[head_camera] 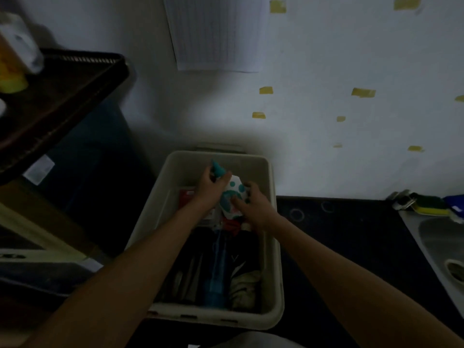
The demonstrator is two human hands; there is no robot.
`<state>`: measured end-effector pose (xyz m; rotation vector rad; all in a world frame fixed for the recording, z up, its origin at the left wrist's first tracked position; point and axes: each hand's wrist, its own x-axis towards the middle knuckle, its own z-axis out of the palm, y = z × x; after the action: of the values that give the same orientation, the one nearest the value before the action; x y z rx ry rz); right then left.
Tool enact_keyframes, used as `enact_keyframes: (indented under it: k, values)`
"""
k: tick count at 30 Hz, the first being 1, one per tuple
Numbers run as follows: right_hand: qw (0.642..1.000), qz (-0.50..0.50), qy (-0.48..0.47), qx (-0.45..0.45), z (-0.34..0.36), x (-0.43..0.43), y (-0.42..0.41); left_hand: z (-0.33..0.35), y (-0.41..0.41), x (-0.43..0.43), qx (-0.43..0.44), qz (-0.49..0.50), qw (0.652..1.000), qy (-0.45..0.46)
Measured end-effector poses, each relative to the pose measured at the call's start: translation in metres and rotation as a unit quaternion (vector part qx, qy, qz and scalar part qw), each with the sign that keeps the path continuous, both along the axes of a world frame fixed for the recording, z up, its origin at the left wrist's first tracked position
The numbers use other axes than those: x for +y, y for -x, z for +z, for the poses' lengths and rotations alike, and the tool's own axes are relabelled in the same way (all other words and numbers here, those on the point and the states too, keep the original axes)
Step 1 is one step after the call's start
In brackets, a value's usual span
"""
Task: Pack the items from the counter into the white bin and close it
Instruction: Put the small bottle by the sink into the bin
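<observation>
Here the left hand (209, 183) curls round the teal top of a white dotted bottle (232, 194) and the right hand (253, 204) grips its body, over the far end of the white bin (276, 259). The bottle is probably light, smooth plastic, best held by the body. The bin already holds a blue tube (216, 272), red packets (185, 197) and cloth (247, 282)

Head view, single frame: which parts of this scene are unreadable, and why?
All in the head view:
Contents of the white bin: the light is too dim. Only a blue item and dark shapes show, partly under both forearms.
White bottle with teal spots: its label is largely covered by the left hand and right hand.
Container at upper left: blurred and cut by the left edge.
Sink: cut off by the right edge.
</observation>
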<state>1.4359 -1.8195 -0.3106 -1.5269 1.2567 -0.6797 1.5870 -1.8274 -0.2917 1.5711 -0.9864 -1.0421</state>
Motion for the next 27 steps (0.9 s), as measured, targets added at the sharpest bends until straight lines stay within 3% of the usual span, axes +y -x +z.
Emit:
enact_keyframes:
  k: [8,12,17,20,23,27]
  values:
    - [0.984,0.027,-0.056,0.169,-0.032,0.004,-0.019,-0.047,-0.006,0.009,0.06,0.054,0.99,-0.113]
    - [0.984,-0.031,-0.061,0.166,-0.05,0.01,-0.027,-0.064,-0.001,0.012,0.088,0.075,0.981,-0.155]
    - [0.973,-0.053,-0.039,0.221,-0.058,0.011,-0.028,-0.078,0.0,0.012,0.035,0.077,0.978,-0.19]
    - [0.962,-0.061,-0.018,0.265,-0.069,0.011,-0.027,-0.082,-0.006,0.009,0.046,0.057,0.975,-0.211]
    - [0.964,-0.058,-0.035,0.257,-0.079,0.011,-0.031,-0.083,-0.014,0.008,0.053,0.05,0.973,-0.217]
    - [0.967,-0.142,-0.03,0.208,-0.09,0.01,-0.038,-0.089,-0.021,0.008,0.032,0.04,0.974,-0.22]
